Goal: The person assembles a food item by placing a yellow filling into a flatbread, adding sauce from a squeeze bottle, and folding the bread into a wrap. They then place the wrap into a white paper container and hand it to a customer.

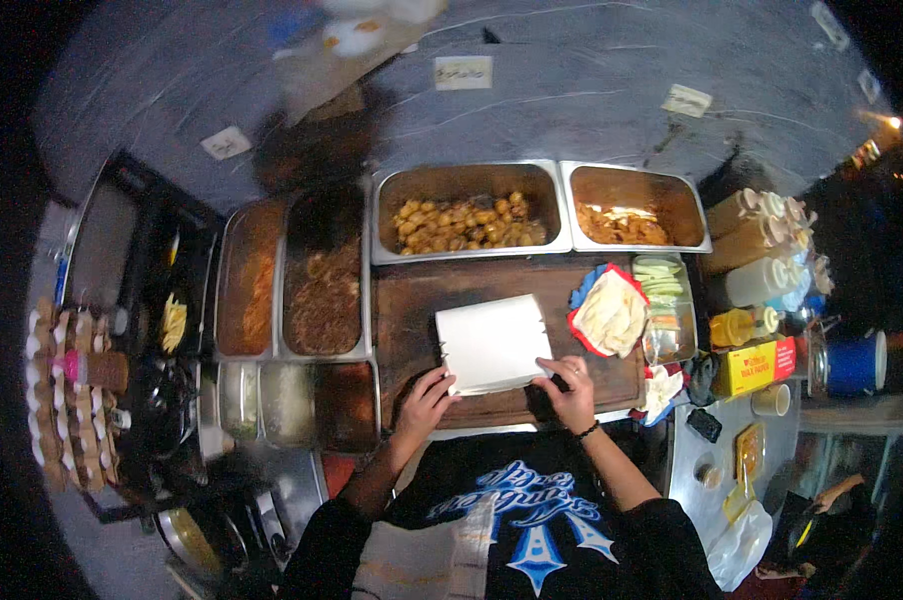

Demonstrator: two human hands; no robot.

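A white cardboard takeout box (492, 338), its lid down, rests on the brown wooden board (409, 300) right in front of me. My left hand (427, 404) is closed at the box's near left corner, fingers against the edge. At the near right corner my right hand (572, 394) pinches the edge between thumb and fingers; a dark bracelet circles that wrist. What is inside the box is hidden. To its right lies a stack of pale flatbreads (612, 312) on a red and blue cloth (579, 322).
Behind the board stand metal pans of small potatoes (462, 222) and cooked meat (627, 225). More food pans (324, 300) line the left. On the right are sliced cucumbers (658, 277), sauce bottles (757, 283) and a yellow and red box (755, 368). Egg trays (77, 395) sit far left.
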